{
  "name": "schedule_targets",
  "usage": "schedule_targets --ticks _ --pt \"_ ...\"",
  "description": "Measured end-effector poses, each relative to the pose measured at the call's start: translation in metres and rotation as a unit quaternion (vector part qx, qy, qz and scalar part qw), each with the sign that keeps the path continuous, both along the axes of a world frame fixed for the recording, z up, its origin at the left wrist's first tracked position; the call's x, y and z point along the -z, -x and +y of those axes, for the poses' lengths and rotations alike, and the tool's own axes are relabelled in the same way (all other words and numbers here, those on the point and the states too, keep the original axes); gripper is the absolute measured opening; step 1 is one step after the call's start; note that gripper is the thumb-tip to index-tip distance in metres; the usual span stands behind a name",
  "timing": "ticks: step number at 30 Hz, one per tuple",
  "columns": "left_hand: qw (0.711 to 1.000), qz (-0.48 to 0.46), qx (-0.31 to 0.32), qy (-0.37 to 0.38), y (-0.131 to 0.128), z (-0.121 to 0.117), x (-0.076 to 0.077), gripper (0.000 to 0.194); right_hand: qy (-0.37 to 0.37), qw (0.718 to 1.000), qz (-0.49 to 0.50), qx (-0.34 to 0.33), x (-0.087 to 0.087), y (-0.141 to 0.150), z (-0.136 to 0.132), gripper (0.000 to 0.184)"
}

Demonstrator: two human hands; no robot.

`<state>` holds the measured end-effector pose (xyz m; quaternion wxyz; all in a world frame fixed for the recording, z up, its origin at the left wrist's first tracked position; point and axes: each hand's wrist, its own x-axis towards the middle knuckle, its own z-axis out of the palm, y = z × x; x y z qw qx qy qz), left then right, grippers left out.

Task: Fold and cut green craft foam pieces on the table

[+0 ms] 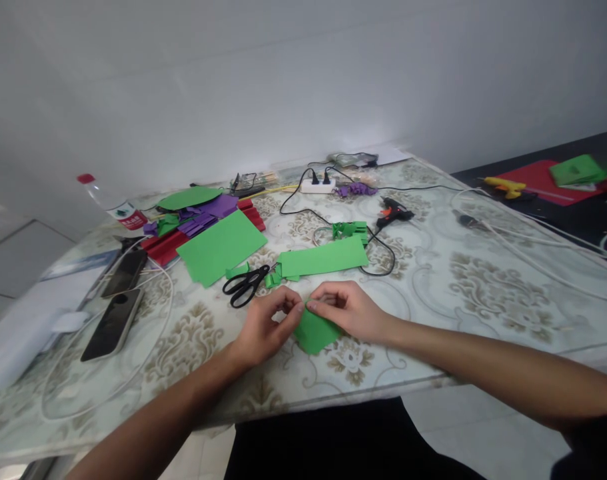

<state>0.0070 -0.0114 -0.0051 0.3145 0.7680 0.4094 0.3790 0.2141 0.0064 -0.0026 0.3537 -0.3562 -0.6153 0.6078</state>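
A small green sheet (316,333), paper or foam by its look, is held up near the table's front edge. My left hand (273,323) pinches its upper left edge between thumb and fingers. From the other side my right hand (350,310) grips the upper right part, its fingertips almost meeting the left ones. Just beyond my hands lies a long green strip (326,257). Black-handled scissors (246,285) rest to the left of the strip, their blades partly hidden by green scraps. A larger green sheet (223,248) lies behind the scissors.
Purple pieces (203,217) and red pieces (168,247) are piled at the back left, near a bottle (118,207). Two phones (113,325) lie at left among white cables. A black glue gun (396,212) and a power strip (318,186) sit at the back; a yellow glue gun (506,187) is far right.
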Motion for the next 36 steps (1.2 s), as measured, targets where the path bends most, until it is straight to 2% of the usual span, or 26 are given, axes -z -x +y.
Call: schedule_targets --ticks 7,14,24,36 --pt "1.0 -0.006 -0.003 -0.003 0.0002 0.0 -0.0015 0.014 -0.013 1.0 0.01 0.006 -0.0003 -0.0002 -0.0001 0.034" --pt "1.0 0.001 -0.027 -0.008 0.0005 0.0008 -0.0039 0.015 -0.026 0.999 0.01 0.043 -0.0021 -0.0015 0.0027 0.028" --pt "1.0 0.003 0.002 -0.013 -0.0001 -0.0004 -0.0032 0.013 -0.032 0.999 -0.02 -0.003 0.0021 0.0005 0.0011 0.035" --pt "1.0 0.005 -0.007 -0.013 0.0007 -0.0003 -0.0058 0.014 -0.031 0.999 0.008 0.022 -0.0025 0.0002 0.0004 0.03"
